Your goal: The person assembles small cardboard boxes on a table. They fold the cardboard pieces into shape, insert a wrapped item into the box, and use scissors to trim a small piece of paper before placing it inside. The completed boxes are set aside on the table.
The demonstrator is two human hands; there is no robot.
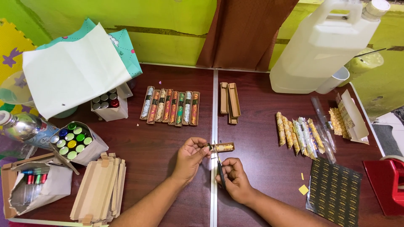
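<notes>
My left hand holds one end of a small narrow cardboard tray with a gold-patterned tube inside, just above the brown table. My right hand sits just below it, fingers closed around a thin dark tool that points up toward the tray. A row of several filled trays lies farther back. Empty trays are stacked right of them.
Flat cardboard blanks pile at the lower left, beside boxes of small capped bottles. Loose patterned tubes lie at right, with a dark patterned sheet, a red tape dispenser and a large white jug.
</notes>
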